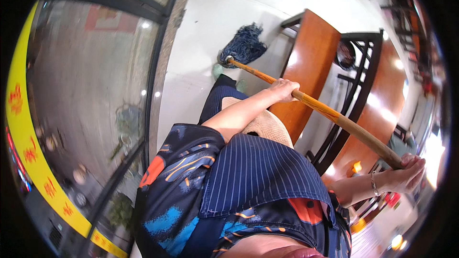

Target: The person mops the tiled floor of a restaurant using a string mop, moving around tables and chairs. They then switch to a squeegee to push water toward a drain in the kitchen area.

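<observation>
A string mop has a dark blue yarn head (245, 44) lying on the pale floor beside my feet. Its long wooden handle (319, 107) slants down to the right across the view. My left hand (285, 90) is wrapped around the middle of the handle, its arm crossing in front of my apron. The top end of the handle rests in my right hand (408, 173), between thumb and partly straightened fingers; a bracelet circles that wrist.
An orange-brown wooden bench or table top (315, 57) with dark legs stands right of the mop, a larger wooden table (383, 107) beyond it. A dark-framed glass door or window (157, 53) runs along the left. A person (401, 145) is farther back at the right.
</observation>
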`<state>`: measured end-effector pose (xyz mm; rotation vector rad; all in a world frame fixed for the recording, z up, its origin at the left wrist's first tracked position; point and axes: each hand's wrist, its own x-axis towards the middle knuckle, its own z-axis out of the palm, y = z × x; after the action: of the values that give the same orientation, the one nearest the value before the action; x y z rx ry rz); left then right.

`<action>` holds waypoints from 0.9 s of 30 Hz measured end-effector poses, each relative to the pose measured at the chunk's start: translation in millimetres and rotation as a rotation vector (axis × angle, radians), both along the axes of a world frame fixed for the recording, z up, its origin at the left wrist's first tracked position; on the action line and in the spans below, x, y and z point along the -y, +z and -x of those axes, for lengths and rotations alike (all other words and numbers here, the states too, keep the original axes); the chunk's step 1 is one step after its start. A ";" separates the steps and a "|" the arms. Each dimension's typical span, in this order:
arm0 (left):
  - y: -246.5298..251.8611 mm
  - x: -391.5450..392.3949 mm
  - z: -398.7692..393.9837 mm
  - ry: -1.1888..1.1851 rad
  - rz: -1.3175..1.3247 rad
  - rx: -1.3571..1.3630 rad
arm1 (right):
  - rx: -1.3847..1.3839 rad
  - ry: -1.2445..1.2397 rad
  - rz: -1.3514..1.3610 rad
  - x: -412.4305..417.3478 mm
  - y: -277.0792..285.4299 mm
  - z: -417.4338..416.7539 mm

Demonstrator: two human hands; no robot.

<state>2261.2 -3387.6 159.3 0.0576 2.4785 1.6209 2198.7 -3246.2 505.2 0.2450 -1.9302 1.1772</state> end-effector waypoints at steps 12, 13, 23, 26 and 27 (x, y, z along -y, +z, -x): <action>-83.4 91.0 -121.2 0.577 0.237 0.065 | 0.500 0.612 0.212 55.3 -67.5 -14.4; -83.0 94.1 -123.9 0.578 0.257 0.085 | 0.549 0.618 0.228 56.9 -64.7 -14.0; 125.4 56.0 -55.9 0.326 -0.046 -0.291 | 0.022 0.355 0.074 61.5 45.2 25.1; 176.0 57.8 -61.4 0.340 -0.013 -0.547 | 0.017 0.453 0.066 74.1 46.7 26.5; 189.6 58.7 -62.9 0.327 0.058 -0.592 | 0.019 0.492 0.069 79.8 46.1 27.1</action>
<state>2324.1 -3446.4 348.9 0.1510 3.1135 1.8701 2171.5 -3326.0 551.2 0.7029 -1.8966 1.5610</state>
